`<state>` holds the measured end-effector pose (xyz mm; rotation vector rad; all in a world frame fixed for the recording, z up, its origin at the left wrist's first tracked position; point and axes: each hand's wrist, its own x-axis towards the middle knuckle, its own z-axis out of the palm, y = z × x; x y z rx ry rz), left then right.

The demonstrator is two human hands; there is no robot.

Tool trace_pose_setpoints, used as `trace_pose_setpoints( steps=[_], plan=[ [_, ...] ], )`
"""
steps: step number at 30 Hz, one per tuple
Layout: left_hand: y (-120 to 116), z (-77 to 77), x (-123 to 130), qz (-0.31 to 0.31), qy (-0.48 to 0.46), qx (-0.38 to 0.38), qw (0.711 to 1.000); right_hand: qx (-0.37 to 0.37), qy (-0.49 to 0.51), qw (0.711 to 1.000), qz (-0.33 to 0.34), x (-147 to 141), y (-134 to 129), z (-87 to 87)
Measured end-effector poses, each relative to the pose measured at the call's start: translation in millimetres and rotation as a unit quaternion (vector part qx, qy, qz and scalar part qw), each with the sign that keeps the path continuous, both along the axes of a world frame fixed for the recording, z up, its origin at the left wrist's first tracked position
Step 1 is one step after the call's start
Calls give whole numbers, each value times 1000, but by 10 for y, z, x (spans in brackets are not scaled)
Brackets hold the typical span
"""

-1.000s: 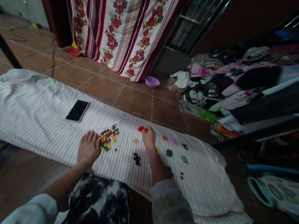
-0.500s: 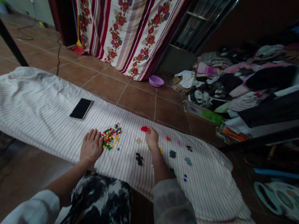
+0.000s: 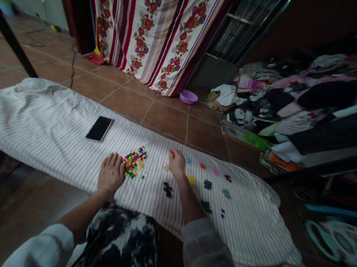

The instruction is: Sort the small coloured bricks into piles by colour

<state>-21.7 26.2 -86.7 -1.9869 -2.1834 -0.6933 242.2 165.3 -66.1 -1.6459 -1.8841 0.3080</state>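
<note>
And nothing readable at all right now, folks: not one legible letter or number on the dark smartphone, the striped sheet, or the heap of little coloured pieces.

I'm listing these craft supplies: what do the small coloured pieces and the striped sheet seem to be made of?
The small coloured pieces look like moulded plastic, going by their bright, even colours, though they are too small to be sure. The striped sheet looks like matte woven fabric, probably cotton, given its soft folds.
</note>
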Motion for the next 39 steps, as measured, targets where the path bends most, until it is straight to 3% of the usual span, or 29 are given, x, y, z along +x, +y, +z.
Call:
trace_pose_setpoints(
  steps=[4, 7, 14, 20, 31, 39],
  plan=[
    [5, -18, -3, -2, -7, 6, 1000, -39, 8, 985, 165, -408, -86, -15],
    [9, -19, 4, 2, -11, 8, 1000, -60, -17, 975, 215, -646, -114, -30],
    [0, 23, 20, 4, 2, -12, 1000, -94, -83, 973, 193, -815, -100, -62],
    [-10, 54, 22, 4, -10, -27, 1000, -89, -62, 978, 177, -837, -185, -78],
    [-4, 14, 11, -1, -10, -1, 1000, -109, -93, 968, 207, -879, -355, 42],
    [-9, -2, 9, 0, -21, 15, 1000, -81, -52, 977, 189, -870, -391, -60]
  ],
)
